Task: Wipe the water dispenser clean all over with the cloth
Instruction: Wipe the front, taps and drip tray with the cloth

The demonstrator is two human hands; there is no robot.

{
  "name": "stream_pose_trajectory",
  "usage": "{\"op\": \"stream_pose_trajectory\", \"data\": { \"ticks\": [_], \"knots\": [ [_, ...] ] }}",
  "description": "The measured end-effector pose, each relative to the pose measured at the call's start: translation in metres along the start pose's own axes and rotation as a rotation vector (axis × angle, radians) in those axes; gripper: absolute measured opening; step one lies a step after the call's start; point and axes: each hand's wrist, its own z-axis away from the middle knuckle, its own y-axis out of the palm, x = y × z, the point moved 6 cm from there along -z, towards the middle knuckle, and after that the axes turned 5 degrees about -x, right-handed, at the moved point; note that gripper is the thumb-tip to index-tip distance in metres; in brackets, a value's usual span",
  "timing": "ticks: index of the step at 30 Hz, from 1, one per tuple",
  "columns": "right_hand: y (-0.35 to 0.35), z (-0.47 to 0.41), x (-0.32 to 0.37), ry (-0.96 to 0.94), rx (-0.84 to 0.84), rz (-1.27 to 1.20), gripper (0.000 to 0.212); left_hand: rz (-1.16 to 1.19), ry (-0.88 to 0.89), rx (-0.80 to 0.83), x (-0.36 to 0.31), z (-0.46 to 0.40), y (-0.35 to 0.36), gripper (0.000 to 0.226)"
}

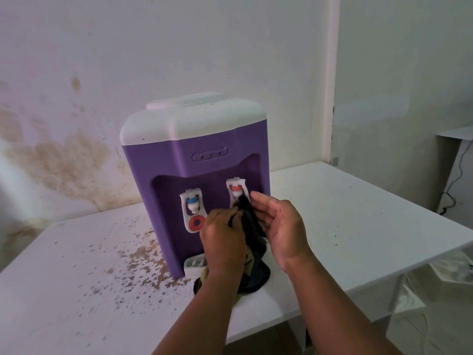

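The table (358, 221) is white and carries a scatter of brown specks, thickest to the left of the water dispenser (194, 155). The wall (64, 155) behind shows brown damp stains low on the left. A second white surface (458, 133) stands at the far right, with a dark cable (453, 180) hanging below it.

The water dispenser stands upright on the table, purple body, white top. 2 taps sit in its front recess: the blue tap (192, 204) on the left, the red tap (237, 191) on the right. The drip tray (194, 265) at the base is partly hidden behind the left wrist.

Both forearms reach in from the bottom edge. The left hand (222, 235) pinches the dark cloth (249, 221) with curled fingers. The right hand (277, 224) is cupped, palm turned left, fingers touching the cloth just beside the red tap. The cloth's upper end touches the red tap; its lower end lies bunched on the table in front of the base.
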Motion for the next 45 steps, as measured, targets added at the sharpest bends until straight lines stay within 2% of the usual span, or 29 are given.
{"op": "stream_pose_trajectory", "data": {
  "ticks": [5, 7, 10, 14, 17, 19, 22, 26, 28, 32, 36, 40, 45],
  "knots": [
    [0.004, 0.004, 0.002, -0.001, -0.005, 0.034, 0.055, -0.033, -0.009, 0.108, 0.0, -0.003, 0.001, 0.018],
    [0.007, 0.006, 0.007, -0.012, -0.016, 0.075, 0.049, -0.041, 0.023, 0.1, -0.009, -0.006, -0.007, 0.016],
    [0.014, 0.006, 0.019, -0.093, -0.059, 0.242, 0.039, -0.014, 0.123, -0.072, -0.033, -0.013, -0.032, 0.012],
    [0.025, 0.004, 0.048, -0.317, -0.14, 0.47, 0.039, 0.072, 0.29, -0.329, -0.062, -0.035, -0.071, 0.007],
    [0.032, -0.007, 0.075, -0.488, -0.187, 0.54, 0.042, 0.052, 0.301, -0.485, -0.071, -0.065, -0.099, 0.005],
    [0.033, -0.021, 0.085, -0.485, -0.202, 0.577, 0.047, 0.026, 0.269, -0.557, -0.072, -0.082, -0.112, 0.005],
    [0.035, -0.039, 0.083, -0.386, -0.156, 0.586, 0.061, -0.032, 0.287, -0.53, -0.069, -0.094, -0.116, 0.007],
    [0.035, -0.045, 0.071, -0.394, -0.164, 0.602, 0.076, -0.111, 0.486, -0.41, -0.069, -0.084, -0.109, 0.005],
    [0.031, -0.048, 0.067, -0.395, -0.198, 0.599, 0.08, -0.141, 0.552, -0.399, -0.069, -0.081, -0.109, 0.003],
    [0.021, -0.054, 0.065, -0.365, -0.24, 0.6, 0.079, -0.15, 0.625, -0.43, -0.072, -0.082, -0.109, 0.006],
    [0.02, -0.055, 0.066, -0.381, -0.248, 0.641, 0.073, -0.261, 0.761, -0.365, -0.065, -0.058, -0.093, 0.009],
    [0.021, -0.053, 0.057, -0.39, -0.259, 0.665, 0.076, -0.358, 0.691, -0.303, -0.046, -0.041, -0.076, 0.005],
    [0.013, -0.047, 0.044, -0.383, -0.243, 0.662, 0.078, -0.523, 0.449, -0.259, -0.048, -0.046, -0.053, 0.018]
  ]
}}
